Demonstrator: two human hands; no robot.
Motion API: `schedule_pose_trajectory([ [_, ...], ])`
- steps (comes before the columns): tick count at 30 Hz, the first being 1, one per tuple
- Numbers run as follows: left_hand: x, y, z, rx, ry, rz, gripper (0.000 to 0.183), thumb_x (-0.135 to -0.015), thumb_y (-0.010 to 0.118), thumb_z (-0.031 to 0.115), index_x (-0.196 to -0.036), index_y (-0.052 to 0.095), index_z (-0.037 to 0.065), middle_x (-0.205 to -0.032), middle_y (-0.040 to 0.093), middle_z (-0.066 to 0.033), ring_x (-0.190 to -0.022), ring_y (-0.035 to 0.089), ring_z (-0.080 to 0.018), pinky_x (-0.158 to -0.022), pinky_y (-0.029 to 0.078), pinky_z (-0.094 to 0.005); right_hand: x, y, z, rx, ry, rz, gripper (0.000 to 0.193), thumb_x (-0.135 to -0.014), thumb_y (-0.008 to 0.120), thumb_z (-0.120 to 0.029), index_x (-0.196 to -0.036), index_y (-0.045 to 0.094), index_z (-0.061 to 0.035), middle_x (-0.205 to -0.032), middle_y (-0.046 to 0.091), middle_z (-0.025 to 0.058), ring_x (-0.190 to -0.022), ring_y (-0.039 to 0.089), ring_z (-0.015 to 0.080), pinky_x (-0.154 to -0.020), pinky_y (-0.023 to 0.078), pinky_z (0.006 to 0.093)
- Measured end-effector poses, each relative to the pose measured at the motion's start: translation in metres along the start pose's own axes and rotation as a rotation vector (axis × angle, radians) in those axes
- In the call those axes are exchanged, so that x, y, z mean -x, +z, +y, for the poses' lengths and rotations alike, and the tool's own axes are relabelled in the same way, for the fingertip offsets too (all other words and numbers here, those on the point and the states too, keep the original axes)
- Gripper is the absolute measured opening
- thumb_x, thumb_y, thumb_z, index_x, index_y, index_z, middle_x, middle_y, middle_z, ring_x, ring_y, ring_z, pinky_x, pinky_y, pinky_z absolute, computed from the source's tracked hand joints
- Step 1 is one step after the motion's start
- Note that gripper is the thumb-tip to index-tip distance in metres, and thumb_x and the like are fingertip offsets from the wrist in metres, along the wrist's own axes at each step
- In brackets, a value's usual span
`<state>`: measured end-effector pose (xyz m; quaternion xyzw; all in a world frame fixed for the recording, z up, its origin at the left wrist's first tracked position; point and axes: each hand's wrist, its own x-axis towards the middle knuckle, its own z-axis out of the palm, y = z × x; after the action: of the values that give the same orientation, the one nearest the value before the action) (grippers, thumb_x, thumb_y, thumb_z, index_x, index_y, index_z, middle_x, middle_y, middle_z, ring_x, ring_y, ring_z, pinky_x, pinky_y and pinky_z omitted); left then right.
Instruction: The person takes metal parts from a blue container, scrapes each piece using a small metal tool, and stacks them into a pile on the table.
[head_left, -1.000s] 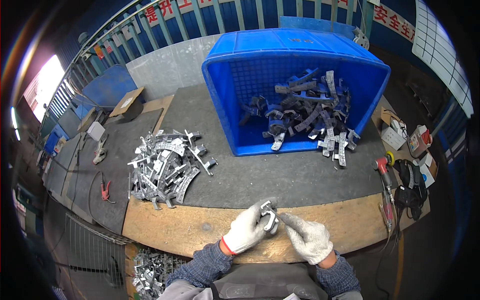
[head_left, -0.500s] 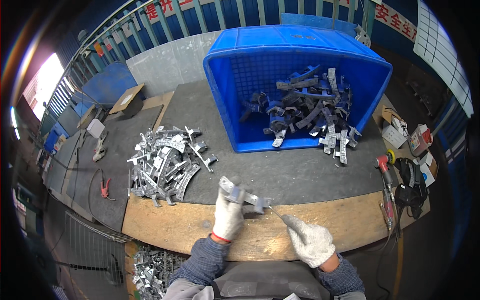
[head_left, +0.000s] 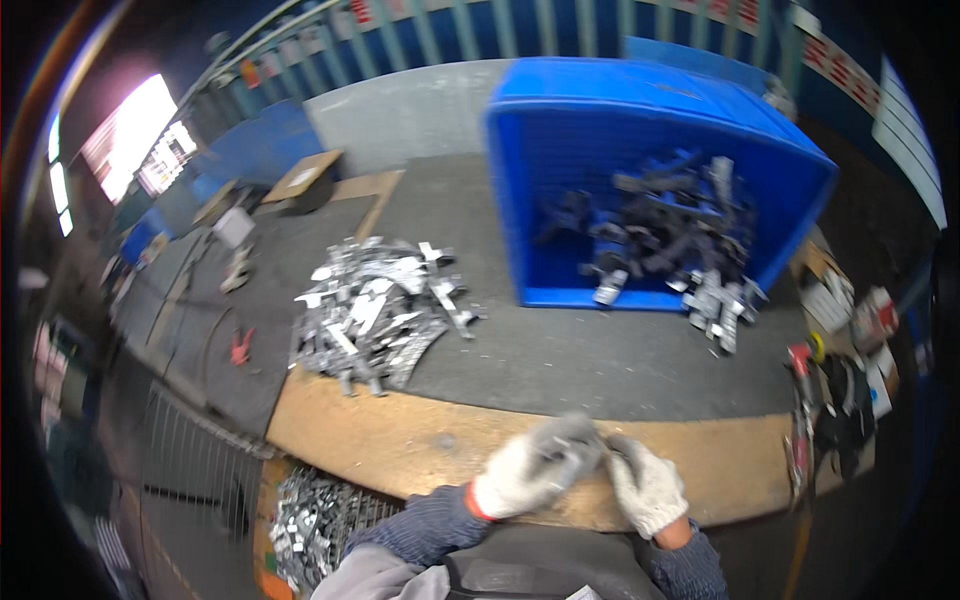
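My left hand (head_left: 535, 468), in a whitish knitted glove with a red cuff edge, is closed over the wooden front strip of the bench. A grey metal bracket (head_left: 572, 462) is in its fingers, smeared by motion and mostly covered. Close beside it on the right, my gloved right hand (head_left: 648, 488) is closed, its fingertips near the bracket. The thin-shafted hand tool it held half a second ago is hidden or blurred now. Ahead and to the left lies a heap of silvery metal brackets (head_left: 375, 310) on the dark mat.
A blue plastic bin (head_left: 505, 200) lies on its side toward the right, with dark brackets (head_left: 680, 225) spilling from its mouth. A red air tool (head_left: 800, 365) lies at the right end. A red-handled blow gun (head_left: 241, 346) rests left. Below the bench edge sits a crate of small metal parts (head_left: 310, 520).
The view has swung left, shifting the bench and bin rightward in it. My left hand has moved right with the bracket, closer to my right hand; the tool's shaft no longer shows.
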<state>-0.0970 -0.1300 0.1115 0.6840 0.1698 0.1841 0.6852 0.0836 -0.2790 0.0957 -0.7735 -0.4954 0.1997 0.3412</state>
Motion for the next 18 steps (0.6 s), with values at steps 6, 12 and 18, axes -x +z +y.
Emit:
schedule_pose_trajectory([
  [6, -0.005, 0.016, -0.029, -0.48, 0.165, 0.147, 0.056, -0.088, 0.077, 0.007, -0.143, 0.063, 0.005, -0.114, 0.073, -0.0164, -0.109, 0.075, -0.0339, -0.102, 0.059, -0.0431, 0.006, 0.027, 0.027, -0.351, 0.128, -0.106, 0.034, -0.106, 0.064, -0.024, -0.126, 0.075, 0.0002, -0.11, 0.081, 0.0245, -0.104, 0.079, 0.0428, -0.093, 0.062, 0.0463],
  [12, -0.019, 0.0, -0.084, -0.735, 0.382, 0.376, 0.067, -0.084, 0.076, 0.005, -0.15, 0.064, 0.007, -0.118, 0.074, -0.0182, -0.112, 0.072, -0.0382, -0.12, 0.049, -0.0551, 0.006, 0.025, 0.022, 0.109, -0.023, -0.268, 0.031, -0.108, 0.064, -0.028, -0.132, 0.076, -0.011, -0.106, 0.078, 0.0259, -0.095, 0.077, 0.0415, -0.085, 0.06, 0.0473],
  [18, 0.008, -0.148, -0.037, -1.031, 0.079, 0.847, 0.054, -0.106, 0.068, 0.026, -0.151, 0.056, -0.001, -0.111, 0.077, -0.0236, -0.097, 0.078, -0.0299, -0.085, 0.064, -0.0414, 0.018, 0.026, 0.039, 0.118, -0.035, -0.21, 0.033, -0.112, 0.059, -0.033, -0.137, 0.076, -0.0192, -0.106, 0.077, 0.0259, -0.097, 0.075, 0.0447, -0.085, 0.06, 0.0535],
])
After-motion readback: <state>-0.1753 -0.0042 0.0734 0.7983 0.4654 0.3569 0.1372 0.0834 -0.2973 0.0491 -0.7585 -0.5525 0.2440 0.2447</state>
